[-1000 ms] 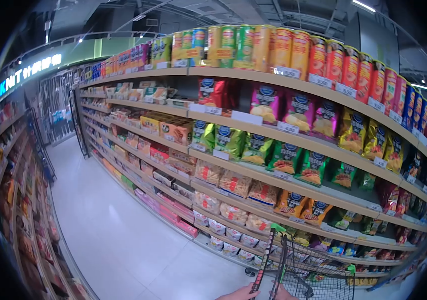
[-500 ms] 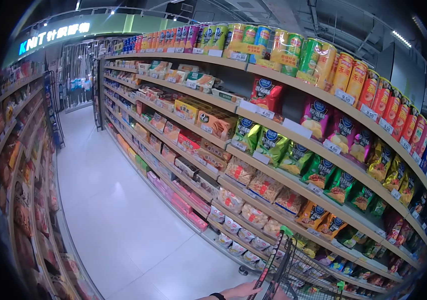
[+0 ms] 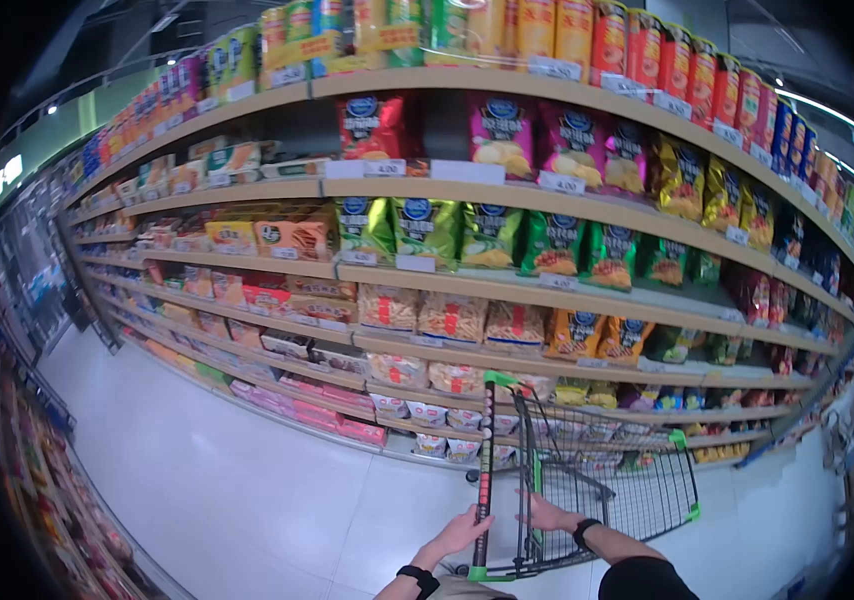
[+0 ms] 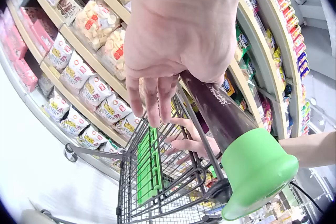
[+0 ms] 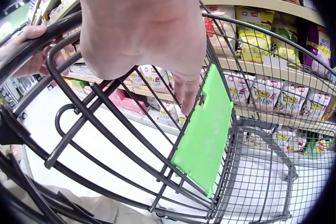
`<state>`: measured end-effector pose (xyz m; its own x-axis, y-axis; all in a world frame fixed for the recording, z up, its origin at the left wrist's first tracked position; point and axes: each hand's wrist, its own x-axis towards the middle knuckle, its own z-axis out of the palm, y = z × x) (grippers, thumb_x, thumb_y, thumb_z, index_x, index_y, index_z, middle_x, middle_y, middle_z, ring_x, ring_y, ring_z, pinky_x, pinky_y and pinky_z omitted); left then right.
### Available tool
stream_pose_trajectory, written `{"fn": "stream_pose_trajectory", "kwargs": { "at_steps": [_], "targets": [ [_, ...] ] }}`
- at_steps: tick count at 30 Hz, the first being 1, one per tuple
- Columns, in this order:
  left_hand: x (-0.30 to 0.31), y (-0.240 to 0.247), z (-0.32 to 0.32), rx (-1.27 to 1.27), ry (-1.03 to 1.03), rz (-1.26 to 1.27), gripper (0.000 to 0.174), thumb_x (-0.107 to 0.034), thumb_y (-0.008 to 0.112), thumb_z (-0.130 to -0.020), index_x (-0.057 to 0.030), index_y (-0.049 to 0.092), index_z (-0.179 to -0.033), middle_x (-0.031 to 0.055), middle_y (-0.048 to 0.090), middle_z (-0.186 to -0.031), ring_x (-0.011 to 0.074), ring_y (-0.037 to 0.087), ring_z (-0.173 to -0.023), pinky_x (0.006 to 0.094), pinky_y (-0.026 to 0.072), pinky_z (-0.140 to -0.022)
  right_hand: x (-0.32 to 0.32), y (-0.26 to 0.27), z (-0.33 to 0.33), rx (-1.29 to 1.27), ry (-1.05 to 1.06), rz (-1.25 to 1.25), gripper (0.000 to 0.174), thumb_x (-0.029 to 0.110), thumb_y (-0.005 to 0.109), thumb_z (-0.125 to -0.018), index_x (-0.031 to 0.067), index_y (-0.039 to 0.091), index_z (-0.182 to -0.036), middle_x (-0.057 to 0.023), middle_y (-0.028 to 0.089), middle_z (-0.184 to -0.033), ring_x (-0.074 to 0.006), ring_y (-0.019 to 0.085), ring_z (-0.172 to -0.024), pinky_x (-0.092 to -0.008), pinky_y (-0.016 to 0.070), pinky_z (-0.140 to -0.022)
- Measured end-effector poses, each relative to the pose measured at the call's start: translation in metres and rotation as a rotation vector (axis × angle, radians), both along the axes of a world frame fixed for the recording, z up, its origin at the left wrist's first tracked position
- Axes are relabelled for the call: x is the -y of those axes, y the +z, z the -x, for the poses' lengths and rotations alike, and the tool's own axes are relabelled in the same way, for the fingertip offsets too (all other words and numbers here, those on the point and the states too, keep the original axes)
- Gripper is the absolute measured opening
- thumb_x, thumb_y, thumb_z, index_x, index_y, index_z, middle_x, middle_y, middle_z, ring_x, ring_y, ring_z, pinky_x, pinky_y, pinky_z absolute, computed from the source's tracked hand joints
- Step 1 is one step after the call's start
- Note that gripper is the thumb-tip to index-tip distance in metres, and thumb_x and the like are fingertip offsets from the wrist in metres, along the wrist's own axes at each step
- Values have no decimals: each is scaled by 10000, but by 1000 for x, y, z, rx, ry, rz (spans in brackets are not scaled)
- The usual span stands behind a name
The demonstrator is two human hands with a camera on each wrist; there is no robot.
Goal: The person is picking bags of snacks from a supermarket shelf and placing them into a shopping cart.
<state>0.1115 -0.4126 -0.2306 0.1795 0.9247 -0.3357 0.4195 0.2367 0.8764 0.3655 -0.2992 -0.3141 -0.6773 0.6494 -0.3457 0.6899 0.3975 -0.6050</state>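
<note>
Shopping cart [image 3: 597, 480] on the aisle floor, just beside the snack shelves [image 3: 507, 290]. Left hand [image 3: 462, 530] curled round the handle bar [image 3: 484, 470]. Right hand [image 3: 547, 515] laid straight-fingered on the wire rear gate [image 5: 131, 129], gripping nothing. Judged: steering the cart. A clean turn calls for both hands on the bar.

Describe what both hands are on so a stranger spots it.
Before the snack shelves stands a wire shopping cart. Left hand grips its dark handle bar, right hand touches its mesh; only it has bright green caps.
</note>
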Motion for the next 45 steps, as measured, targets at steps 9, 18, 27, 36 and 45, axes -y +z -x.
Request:
{"fn": "stream_pose_trajectory", "kwargs": {
  "at_steps": [9,18,27,36,45],
  "targets": [
    [-16,15,58,-61,-170,95,617,-505,513,-932,62,425,-1158,269,647,-942,414,641,-918,431,489,-806,3,25,51,22,34,73,778,429,546,-941,101,113,-1497,-330,271,-1402,-490,359,-1295,-485,336,-1098],
    [-33,22,104,-30,-374,151,725,-489,494,-950,109,306,-1315,334,613,-1029,450,594,-1033,452,469,-896,6,21,86,63,-16,74,737,399,563,-930,151,154,-1492,-308,222,-1442,-508,467,-1197,-511,461,-983],
    [-39,-1,139,-200,-672,48,743,-511,399,-986,148,296,-1314,342,568,-1069,441,594,-1019,450,478,-880,9,49,120,55,-74,128,725,369,575,-926,144,185,-1495,-292,220,-1468,-493,410,-1269,-485,439,-1026],
    [-56,10,155,-122,-827,177,727,-588,372,-966,92,470,-1206,295,608,-1055,436,591,-1012,474,453,-911,21,43,130,152,-120,-5,706,380,513,-944,182,146,-1514,-271,319,-1451,-465,461,-1235,-466,448,-1019],
    [-66,-32,300,-308,-807,-255,483,-403,478,-954,11,524,-1199,232,622,-1099,391,587,-1061,493,466,-899,39,30,134,285,-213,-209,778,253,534,-863,51,137,-1500,-367,260,-1450,-438,633,-897,-474,543,-785]
  ]
}}
